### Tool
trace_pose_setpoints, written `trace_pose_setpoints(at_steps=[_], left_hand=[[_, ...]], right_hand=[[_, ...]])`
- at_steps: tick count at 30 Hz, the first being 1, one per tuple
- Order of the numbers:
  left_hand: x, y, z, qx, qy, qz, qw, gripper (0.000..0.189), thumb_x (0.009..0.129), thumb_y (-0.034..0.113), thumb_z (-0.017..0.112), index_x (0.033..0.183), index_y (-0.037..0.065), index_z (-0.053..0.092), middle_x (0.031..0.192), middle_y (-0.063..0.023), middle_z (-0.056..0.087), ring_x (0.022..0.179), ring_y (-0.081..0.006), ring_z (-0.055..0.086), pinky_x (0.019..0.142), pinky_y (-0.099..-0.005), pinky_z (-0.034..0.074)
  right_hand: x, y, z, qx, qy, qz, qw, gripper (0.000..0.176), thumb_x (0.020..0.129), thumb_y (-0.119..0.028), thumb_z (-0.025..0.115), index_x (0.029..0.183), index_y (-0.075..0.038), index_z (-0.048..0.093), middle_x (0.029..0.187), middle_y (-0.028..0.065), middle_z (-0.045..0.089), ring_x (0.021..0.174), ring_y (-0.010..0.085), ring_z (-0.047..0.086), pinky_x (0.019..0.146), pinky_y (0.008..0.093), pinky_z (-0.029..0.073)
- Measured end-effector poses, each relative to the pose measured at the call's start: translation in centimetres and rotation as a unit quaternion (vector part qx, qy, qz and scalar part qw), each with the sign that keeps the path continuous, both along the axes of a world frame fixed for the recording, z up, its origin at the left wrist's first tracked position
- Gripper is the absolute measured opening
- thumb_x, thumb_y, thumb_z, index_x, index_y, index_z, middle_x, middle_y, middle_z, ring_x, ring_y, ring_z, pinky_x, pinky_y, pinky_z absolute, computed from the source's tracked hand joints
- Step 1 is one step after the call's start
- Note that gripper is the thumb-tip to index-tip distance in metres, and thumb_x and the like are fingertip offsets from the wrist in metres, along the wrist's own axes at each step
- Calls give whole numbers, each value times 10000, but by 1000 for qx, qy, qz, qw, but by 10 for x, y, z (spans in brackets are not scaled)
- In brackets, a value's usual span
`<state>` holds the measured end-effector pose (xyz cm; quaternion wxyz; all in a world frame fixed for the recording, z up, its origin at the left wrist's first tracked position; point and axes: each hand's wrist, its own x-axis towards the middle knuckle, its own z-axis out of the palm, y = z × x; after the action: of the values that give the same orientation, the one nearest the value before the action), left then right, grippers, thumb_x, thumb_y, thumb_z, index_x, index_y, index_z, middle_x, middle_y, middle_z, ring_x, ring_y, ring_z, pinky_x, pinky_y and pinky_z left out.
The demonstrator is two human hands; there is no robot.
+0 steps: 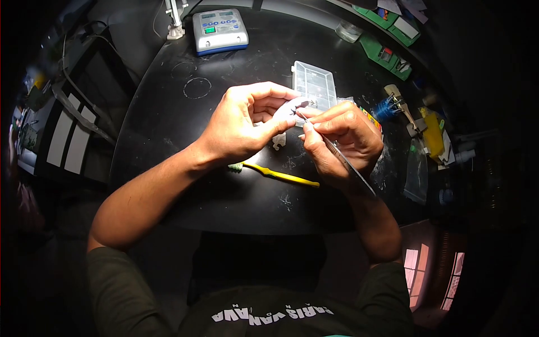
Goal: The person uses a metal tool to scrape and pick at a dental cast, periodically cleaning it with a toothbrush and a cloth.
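Observation:
Between the thumb and fingers of my left hand (241,121) is a small whitish piece (290,106) with a dark edge; its exact kind I cannot tell. My right hand (349,137) grips a slim metal hand tool (343,160) like a pen, its tip right at the piece. The tool's handle slants down toward my right wrist. Below my hands, a yellow toothbrush (283,176) with green bristles lies on the black table (224,208). A small irregular white piece (279,140) rests just under my left hand.
Behind my hands lies a clear compartment box (314,78). A grey and blue control unit (220,31) stands at the back left, beside a lamp stand (175,28). Blue wire spool (385,108), yellow item (432,135) and clear bag (415,177) sit at right. Green trays (382,56) line the back right.

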<state>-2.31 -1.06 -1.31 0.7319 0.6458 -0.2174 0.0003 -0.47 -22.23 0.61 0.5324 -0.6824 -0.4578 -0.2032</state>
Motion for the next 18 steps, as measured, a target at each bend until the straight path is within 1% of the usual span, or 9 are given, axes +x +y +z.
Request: trace_pose_setpoints(at_steps=[2,3,6,7,10,11,14,15,18], left_hand=[[-1,-2,1,-15,5,-14,1000,380,964,9,727,1319,-67,613,1229,-159,720,1124,-191,703,1005,-332,574],[-2,-2,2,-21,1,-17,1000,370,980,6,703,1332,-69,613,1228,-151,721,1129,-188,698,1000,-333,576],[-1,-1,1,-20,5,-12,1000,374,982,7,701,1338,-68,614,1226,-152,721,1125,-188,700,1000,-335,576],[-1,-1,2,-20,15,-8,1000,385,969,-2,715,1336,-69,620,1220,-154,722,1117,-188,703,1000,-336,577],[-2,0,3,7,1,10,1000,395,949,-9,737,1323,-70,629,1214,-158,724,1107,-188,706,1000,-338,578],[-3,-1,3,7,8,16,1000,406,927,-9,764,1310,-66,640,1201,-159,729,1098,-184,709,984,-332,585],[-4,-2,3,31,10,34,999,415,917,-1,782,1305,-58,646,1193,-160,733,1096,-180,711,963,-319,593],[-3,-2,1,25,4,44,999,429,894,3,811,1291,-51,659,1173,-157,740,1068,-173,718,927,-303,609],[-3,-2,1,33,-13,65,997,442,872,5,834,1278,-51,669,1161,-159,744,1033,-165,723,899,-297,626]], right_hand=[[-3,-1,7,-25,-16,-8,1000,168,839,150,712,860,19,609,868,145,670,857,229,750,838,339,634],[-5,-1,11,-31,-8,-14,999,173,825,145,719,844,15,606,850,140,676,857,236,753,845,360,641],[1,-4,9,-42,-57,-18,997,169,822,137,721,839,12,609,846,133,675,846,235,750,850,376,649],[2,-4,9,-31,-63,-13,997,167,819,133,720,830,7,611,835,127,676,811,226,744,857,395,653],[1,-5,5,-43,-74,-31,996,166,818,133,717,827,5,611,832,127,677,770,219,736,862,404,653],[1,-6,4,-50,-78,-25,995,166,827,141,708,850,13,605,830,133,674,758,203,731,870,404,651],[2,3,-6,34,-26,-30,999,158,752,113,751,811,14,643,801,140,694,758,218,760,673,298,613],[1,3,-6,39,-6,-26,999,152,758,112,753,814,17,648,824,146,699,769,223,761,667,288,614],[0,2,-5,34,7,-28,999,151,762,105,762,809,18,648,814,143,697,775,238,760,706,322,629]])
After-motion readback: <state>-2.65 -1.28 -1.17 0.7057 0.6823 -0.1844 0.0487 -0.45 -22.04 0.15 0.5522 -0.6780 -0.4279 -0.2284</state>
